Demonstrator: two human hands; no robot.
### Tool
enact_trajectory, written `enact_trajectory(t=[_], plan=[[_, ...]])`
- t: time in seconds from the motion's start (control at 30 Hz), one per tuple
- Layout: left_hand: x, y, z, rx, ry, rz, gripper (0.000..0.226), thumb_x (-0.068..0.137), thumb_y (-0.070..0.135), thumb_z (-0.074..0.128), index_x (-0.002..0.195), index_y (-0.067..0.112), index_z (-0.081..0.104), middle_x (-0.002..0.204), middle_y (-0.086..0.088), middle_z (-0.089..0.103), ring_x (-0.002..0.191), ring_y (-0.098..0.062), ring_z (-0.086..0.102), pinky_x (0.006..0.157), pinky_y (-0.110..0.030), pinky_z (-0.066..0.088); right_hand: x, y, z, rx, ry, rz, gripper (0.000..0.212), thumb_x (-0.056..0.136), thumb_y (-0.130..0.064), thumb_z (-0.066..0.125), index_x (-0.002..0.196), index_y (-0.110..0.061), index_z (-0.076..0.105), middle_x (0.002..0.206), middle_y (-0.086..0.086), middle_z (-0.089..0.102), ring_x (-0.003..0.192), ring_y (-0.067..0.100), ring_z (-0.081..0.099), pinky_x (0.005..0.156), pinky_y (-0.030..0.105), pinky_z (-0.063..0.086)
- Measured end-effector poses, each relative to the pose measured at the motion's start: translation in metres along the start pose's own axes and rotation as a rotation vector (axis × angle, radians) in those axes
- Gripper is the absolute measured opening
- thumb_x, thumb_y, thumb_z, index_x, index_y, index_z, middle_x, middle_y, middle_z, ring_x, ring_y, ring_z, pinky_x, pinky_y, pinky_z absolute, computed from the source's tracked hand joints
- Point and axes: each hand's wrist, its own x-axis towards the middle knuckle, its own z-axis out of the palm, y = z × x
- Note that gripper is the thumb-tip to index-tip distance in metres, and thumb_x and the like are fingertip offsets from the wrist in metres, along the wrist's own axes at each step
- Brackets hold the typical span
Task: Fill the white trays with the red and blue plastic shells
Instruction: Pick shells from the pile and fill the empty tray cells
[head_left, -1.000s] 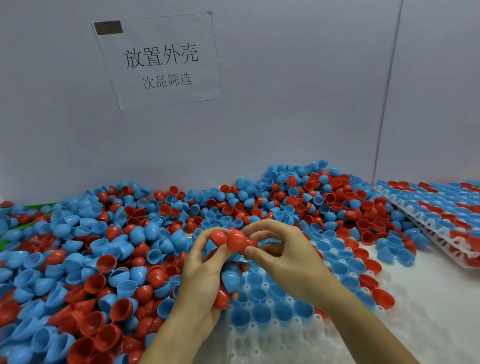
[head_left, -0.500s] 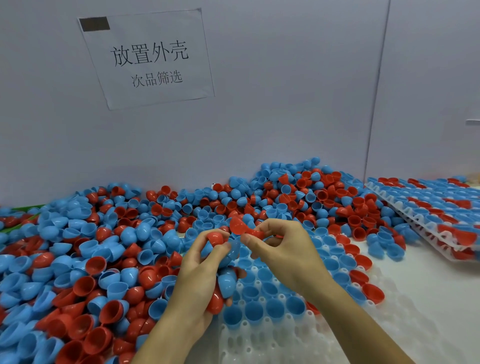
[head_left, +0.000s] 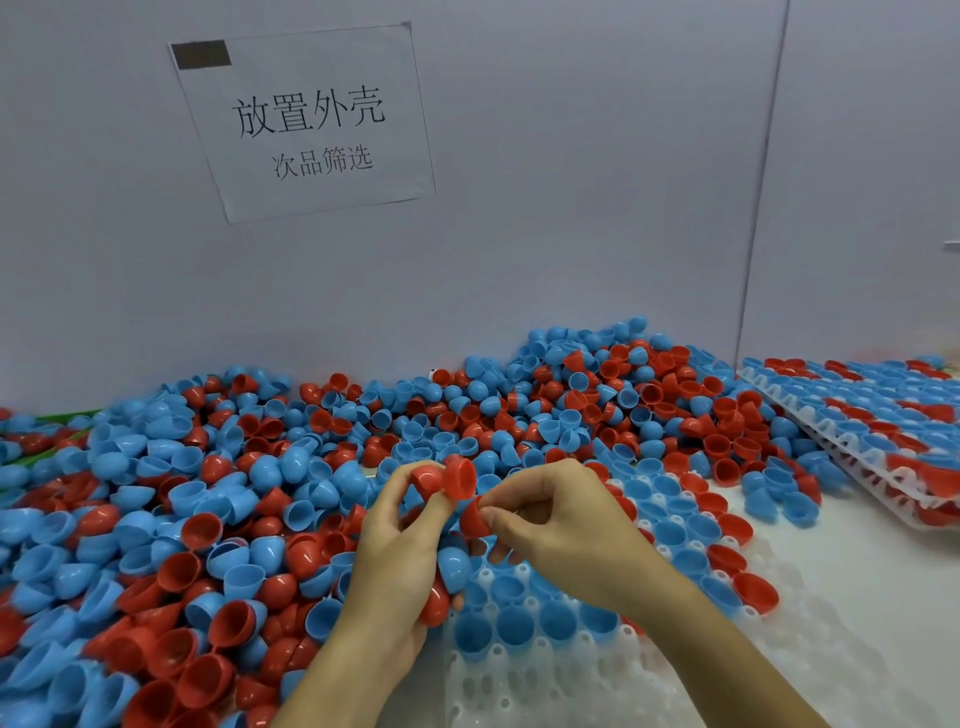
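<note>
Left hand (head_left: 400, 540) clutches several red and blue shells, two red ones (head_left: 447, 480) pinched at fingertips. Right hand (head_left: 561, 525) pinches single red shell (head_left: 474, 518). Both above white tray (head_left: 545, 675), far rows filled. Loose shell heap (head_left: 218, 519) from 9 to 12 o'clock on tabletop (head_left: 862, 582). Filled trays (head_left: 883, 431) at 2 o'clock. Paper sign (head_left: 306, 119) on wall.

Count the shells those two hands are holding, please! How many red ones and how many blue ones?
red shells: 4 (three in the left hand, one pinched by the right hand)
blue shells: 1 (in the left hand)
Total: 5 showing; more may be hidden inside the left palm.
</note>
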Motion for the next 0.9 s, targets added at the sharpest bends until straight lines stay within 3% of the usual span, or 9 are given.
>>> enact_trajectory(t=[0.07, 0.17, 0.3, 0.37, 0.5, 0.63, 0.73, 0.8, 0.9], plan=[[0.000, 0.000, 0.000, 0.001, -0.004, 0.010, 0.023, 0.079, 0.044, 0.076, 0.091, 0.027, 0.067, 0.073, -0.011, 0.070, 0.048, -0.021, 0.059, 0.038, -0.025, 0.042, -0.001, 0.000, 0.002, 0.045, 0.001, 0.007, 0.009, 0.090, -0.011, 0.071, 0.085, -0.018, 0.073, 0.077, -0.001, 0.076, 0.065, 0.014, 0.074, 0.061, 0.025, 0.060], [-0.001, -0.002, 0.001, -0.004, -0.040, 0.013, 0.028, 0.074, 0.049, 0.075, 0.090, 0.027, 0.069, 0.068, -0.009, 0.066, 0.046, -0.020, 0.056, 0.038, -0.025, 0.042, -0.004, 0.000, 0.007, 0.066, 0.059, -0.025, 0.023, 0.089, -0.010, 0.072, 0.080, -0.027, 0.060, 0.072, 0.001, 0.074, 0.056, 0.016, 0.072, 0.049, 0.020, 0.054], [-0.002, -0.002, 0.002, -0.031, -0.080, -0.012, 0.031, 0.070, 0.050, 0.073, 0.091, 0.028, 0.070, 0.062, -0.004, 0.061, 0.045, -0.016, 0.054, 0.037, -0.024, 0.041, -0.006, -0.003, 0.010, -0.093, 0.134, -0.125, 0.038, 0.091, -0.016, 0.070, 0.081, -0.046, 0.048, 0.067, -0.004, 0.070, 0.051, 0.014, 0.068, 0.051, 0.024, 0.057], [0.000, -0.002, 0.002, -0.041, -0.083, -0.018, 0.029, 0.069, 0.049, 0.072, 0.090, 0.029, 0.070, 0.062, -0.005, 0.060, 0.046, -0.018, 0.054, 0.037, -0.025, 0.041, -0.007, -0.004, 0.012, -0.203, 0.152, -0.186, 0.037, 0.092, -0.022, 0.070, 0.087, -0.049, 0.046, 0.063, -0.012, 0.067, 0.049, 0.010, 0.065, 0.051, 0.018, 0.054], [0.001, -0.004, 0.001, -0.067, -0.081, -0.036, 0.020, 0.073, 0.042, 0.068, 0.090, 0.031, 0.071, 0.065, -0.009, 0.059, 0.050, -0.023, 0.052, 0.037, -0.025, 0.041, -0.008, -0.006, 0.016, -0.417, 0.178, -0.332, 0.021, 0.094, -0.029, 0.067, 0.109, -0.040, 0.057, 0.068, -0.012, 0.070, 0.051, 0.001, 0.057, 0.052, 0.010, 0.044], [0.001, -0.006, 0.001, -0.070, -0.066, -0.055, 0.007, 0.088, 0.034, 0.065, 0.089, 0.029, 0.071, 0.064, -0.008, 0.059, 0.048, -0.021, 0.052, 0.037, -0.024, 0.040, -0.006, -0.005, 0.018, -0.437, 0.183, -0.327, 0.023, 0.097, -0.031, 0.062, 0.120, -0.034, 0.065, 0.072, -0.007, 0.072, 0.060, 0.010, 0.063, 0.063, 0.016, 0.053], [0.000, -0.005, 0.002, -0.068, -0.072, -0.057, 0.016, 0.079, 0.041, 0.067, 0.088, 0.028, 0.070, 0.064, -0.007, 0.061, 0.049, -0.019, 0.054, 0.037, -0.024, 0.039, -0.004, -0.004, 0.018, -0.409, 0.183, -0.292, 0.025, 0.098, -0.029, 0.060, 0.122, -0.031, 0.066, 0.076, -0.007, 0.072, 0.064, 0.008, 0.064, 0.066, 0.012, 0.053], [-0.002, -0.003, 0.003, -0.068, -0.067, -0.053, 0.021, 0.074, 0.043, 0.068, 0.088, 0.028, 0.070, 0.066, -0.006, 0.063, 0.050, -0.019, 0.058, 0.036, -0.024, 0.040, -0.003, -0.003, 0.018, -0.364, 0.189, -0.260, 0.024, 0.097, -0.024, 0.062, 0.120, -0.027, 0.069, 0.067, -0.016, 0.064, 0.059, 0.002, 0.061, 0.063, 0.009, 0.051], [-0.001, -0.002, 0.002, -0.066, -0.042, -0.054, 0.006, 0.088, 0.033, 0.069, 0.090, 0.028, 0.070, 0.070, -0.008, 0.067, 0.052, -0.018, 0.062, 0.036, -0.024, 0.040, -0.003, 0.000, 0.015, -0.287, 0.212, -0.245, 0.022, 0.095, -0.015, 0.066, 0.115, -0.020, 0.072, 0.053, -0.027, 0.047, 0.054, -0.010, 0.058, 0.056, 0.003, 0.045]])
